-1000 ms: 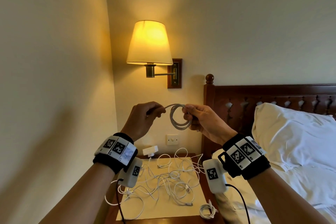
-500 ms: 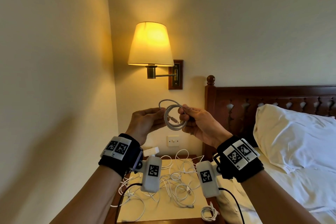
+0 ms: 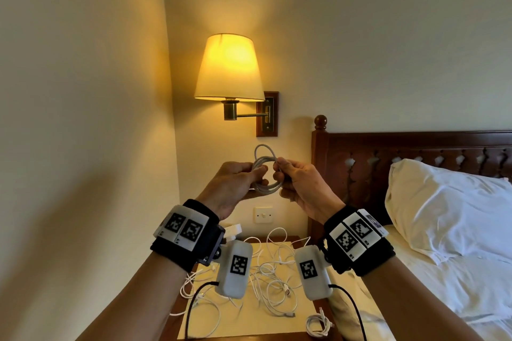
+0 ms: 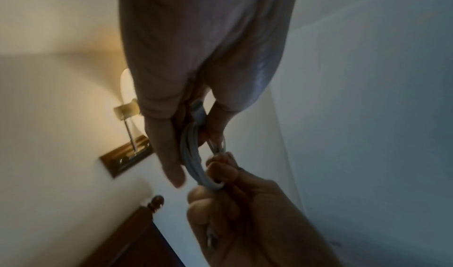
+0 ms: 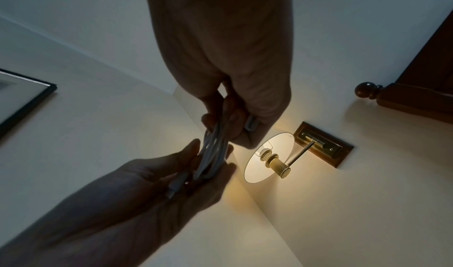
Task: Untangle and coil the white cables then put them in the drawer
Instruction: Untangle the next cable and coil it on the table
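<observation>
A: While both hands are up near the lit wall lamp (image 3: 229,68), where's the coiled white round cable (image 3: 265,174)?
B: Between them. Left hand (image 3: 235,188) pinches its left side, right hand (image 3: 300,188) grips its right.
A: Rest?
B: Tangled white cables (image 3: 266,282) on the wooden nightstand (image 3: 241,336) below.

A: Head view is well lit and sharp. The lamp (image 3: 229,68) throws a warm glow on the wall; the left wall bows at the edge.

B: Wrist views?

A: Dim. Both hands are backlit, near silhouettes. Left hand (image 4: 201,58) is soft with motion blur. Lamp underside (image 5: 268,158) glares in the right wrist view.
</observation>
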`<state>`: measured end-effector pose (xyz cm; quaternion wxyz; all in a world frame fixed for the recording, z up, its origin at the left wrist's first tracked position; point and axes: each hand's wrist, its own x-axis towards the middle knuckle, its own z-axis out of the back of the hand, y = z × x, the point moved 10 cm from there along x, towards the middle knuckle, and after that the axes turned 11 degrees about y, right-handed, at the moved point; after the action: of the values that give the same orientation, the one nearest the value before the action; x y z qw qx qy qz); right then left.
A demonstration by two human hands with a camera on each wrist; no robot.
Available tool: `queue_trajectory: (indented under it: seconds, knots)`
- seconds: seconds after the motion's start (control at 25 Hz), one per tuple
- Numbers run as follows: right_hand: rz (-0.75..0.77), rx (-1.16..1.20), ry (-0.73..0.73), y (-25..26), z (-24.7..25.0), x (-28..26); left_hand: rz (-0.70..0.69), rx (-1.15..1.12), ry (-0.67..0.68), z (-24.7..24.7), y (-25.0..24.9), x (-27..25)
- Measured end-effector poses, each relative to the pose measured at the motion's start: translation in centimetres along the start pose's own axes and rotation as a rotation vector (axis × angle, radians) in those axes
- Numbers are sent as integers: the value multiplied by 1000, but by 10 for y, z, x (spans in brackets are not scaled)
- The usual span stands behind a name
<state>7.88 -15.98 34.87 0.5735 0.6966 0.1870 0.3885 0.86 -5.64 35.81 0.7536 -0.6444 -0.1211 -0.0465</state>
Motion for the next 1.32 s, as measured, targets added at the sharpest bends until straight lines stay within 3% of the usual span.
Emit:
queue_trajectory:
  seconds: [0.12,0.2,0.32,0.6,0.76,0.8,0.96,1.08,1.24,1.32]
  knots:
    - [19,-75,-135,6,19,-4,-13,235,-47,9,-8,-5]
    - [-7,-4,-211,5,40,-5,-4,315,-22,13,-10,-14]
    - [-44,45,-235,6,59,-5,3,377,21,17,-8,-24]
    - [29,-124,-170,32,45,7,84,257,95,6,26,-32]
    - [55,-426,56,43,14,8,198,585,310,-10,43,-35]
    - [59,-471,109,45,8,8,184,600,282,-6,35,-34]
    - [67,-601,210,50,-12,7,-65,295,60,8,-27,-23]
    - [97,-731,220,56,-22,7,-62,449,76,-5,-39,-18]
    - [181,-847,105,68,-18,5,-93,496,3,-1,-33,-16]
    - [195,-739,49,70,-10,5,-105,401,-59,1,-27,-17]
